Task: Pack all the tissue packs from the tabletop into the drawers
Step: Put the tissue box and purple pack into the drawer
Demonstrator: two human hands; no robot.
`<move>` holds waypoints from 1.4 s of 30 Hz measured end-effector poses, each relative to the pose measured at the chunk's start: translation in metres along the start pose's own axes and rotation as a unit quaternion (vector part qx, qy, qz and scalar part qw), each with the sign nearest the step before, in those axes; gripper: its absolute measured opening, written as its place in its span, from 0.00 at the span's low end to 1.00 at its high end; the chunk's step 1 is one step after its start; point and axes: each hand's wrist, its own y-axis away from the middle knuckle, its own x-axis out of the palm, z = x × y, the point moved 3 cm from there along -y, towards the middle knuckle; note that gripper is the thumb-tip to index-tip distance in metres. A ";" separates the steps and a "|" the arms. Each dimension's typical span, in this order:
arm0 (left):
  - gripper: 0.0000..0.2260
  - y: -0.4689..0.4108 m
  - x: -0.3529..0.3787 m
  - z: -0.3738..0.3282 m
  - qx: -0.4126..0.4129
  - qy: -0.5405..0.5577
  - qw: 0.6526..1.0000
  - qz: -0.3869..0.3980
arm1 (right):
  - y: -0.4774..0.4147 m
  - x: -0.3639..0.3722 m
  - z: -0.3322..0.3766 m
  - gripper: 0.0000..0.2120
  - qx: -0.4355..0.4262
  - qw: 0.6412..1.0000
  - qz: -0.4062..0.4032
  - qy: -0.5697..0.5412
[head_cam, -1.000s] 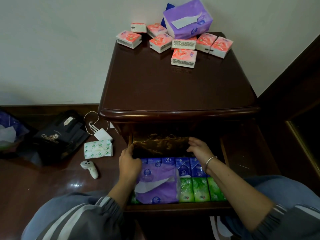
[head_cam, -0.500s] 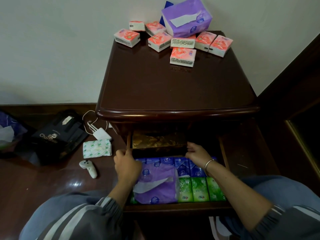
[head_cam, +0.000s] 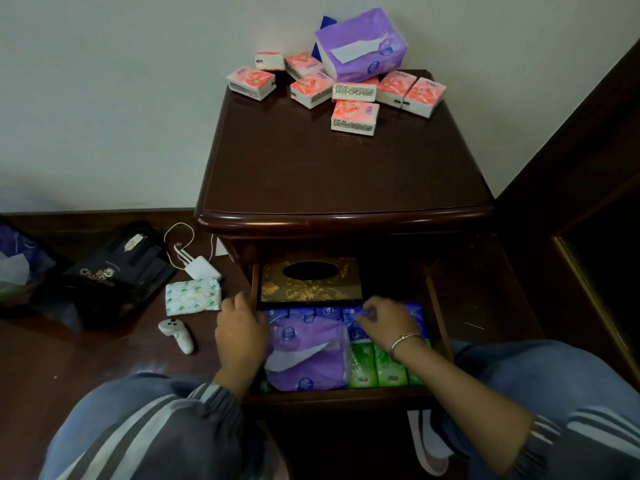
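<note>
Several pink tissue packs (head_cam: 353, 113) lie at the back of the dark nightstand top (head_cam: 346, 174), with a large purple tissue pack (head_cam: 362, 46) leaning behind them. The drawer (head_cam: 439, 306) below is pulled out. A gold patterned tissue box (head_cam: 310, 280) sits at its rear. In front of the box are blue packs (head_cam: 329, 312), a purple soft pack (head_cam: 308, 355) and green packs (head_cam: 377, 368). My left hand (head_cam: 240, 329) hovers by the drawer's left wall, loosely curled and holding nothing. My right hand (head_cam: 388, 323) rests on the blue packs with its fingers apart.
On the floor to the left lie a green-and-white tissue pack (head_cam: 193, 295), a white controller (head_cam: 176, 336), a white charger with cable (head_cam: 202, 268) and a black bag (head_cam: 114, 275). A dark wooden frame (head_cam: 588, 209) stands on the right. My knees flank the drawer.
Both hands held the gold box above the drawer; it now sits at the drawer's rear and both hands have come off it, toward the front.
</note>
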 end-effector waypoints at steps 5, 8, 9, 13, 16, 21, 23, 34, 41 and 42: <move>0.07 0.006 0.023 0.024 -0.050 0.077 0.991 0.099 | 0.027 0.031 0.003 0.18 0.045 0.995 0.084 -0.036; 0.06 0.008 0.024 0.029 -0.026 0.071 0.993 0.088 | 0.031 0.036 0.003 0.21 0.068 0.990 0.103 -0.074; 0.08 0.006 0.024 0.031 -0.026 0.075 0.993 0.084 | 0.033 0.036 0.004 0.20 0.077 0.987 0.107 -0.090; 0.09 0.002 0.026 0.035 -0.016 0.085 0.992 0.087 | 0.038 0.020 -0.004 0.11 0.121 0.975 0.123 -0.140; 0.07 0.002 0.028 0.037 -0.015 0.096 0.992 0.084 | 0.042 -0.017 -0.024 0.07 0.190 0.931 0.128 -0.284; 0.06 0.000 0.029 0.036 -0.019 0.090 0.993 0.079 | 0.064 -0.073 -0.065 0.05 0.255 0.846 0.083 -0.461; 0.06 -0.001 0.029 0.036 -0.020 0.084 0.993 0.081 | 0.074 -0.076 -0.076 0.05 0.265 0.811 0.059 -0.519; 0.13 0.002 0.026 0.035 -0.030 0.087 0.994 0.064 | 0.023 -0.021 -0.043 0.05 0.284 0.723 -0.157 -0.611; 0.12 0.000 0.026 0.037 -0.016 0.074 0.995 0.068 | -0.037 -0.005 -0.034 0.04 0.283 0.723 -0.165 -0.609; 0.11 -0.001 0.026 0.037 -0.012 0.071 0.995 0.067 | -0.043 -0.003 -0.033 0.05 0.286 0.715 -0.167 -0.615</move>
